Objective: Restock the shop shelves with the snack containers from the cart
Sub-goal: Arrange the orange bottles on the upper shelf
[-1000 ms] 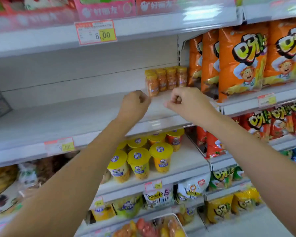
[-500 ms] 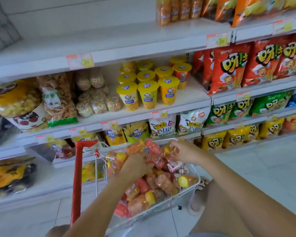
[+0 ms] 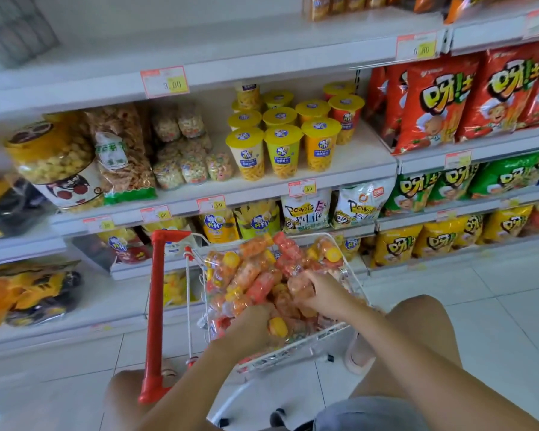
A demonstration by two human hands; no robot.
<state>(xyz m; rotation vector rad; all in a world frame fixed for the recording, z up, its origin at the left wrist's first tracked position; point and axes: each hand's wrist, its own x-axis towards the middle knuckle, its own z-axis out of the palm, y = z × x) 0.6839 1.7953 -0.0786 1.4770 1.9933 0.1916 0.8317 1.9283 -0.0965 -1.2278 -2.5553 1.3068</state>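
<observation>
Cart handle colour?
The cart handle is red; the head view shows it best.

Upper tag (image 3: pixel 164 82) reads 3.00, lower tag (image 3: pixel 302 188) 5.50.

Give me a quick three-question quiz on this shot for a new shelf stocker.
1. Multiple choice: where are the left hand and right hand?
A) down among the snack containers in the cart
B) up on the top shelf
C) on a price tag
2. True or false: in this view, the yellow-lidded cups stand upright to the left of the red bags.
3. Fill in: the cart's handle is coloured ____.

Key: 1 A; 2 true; 3 red.
</observation>
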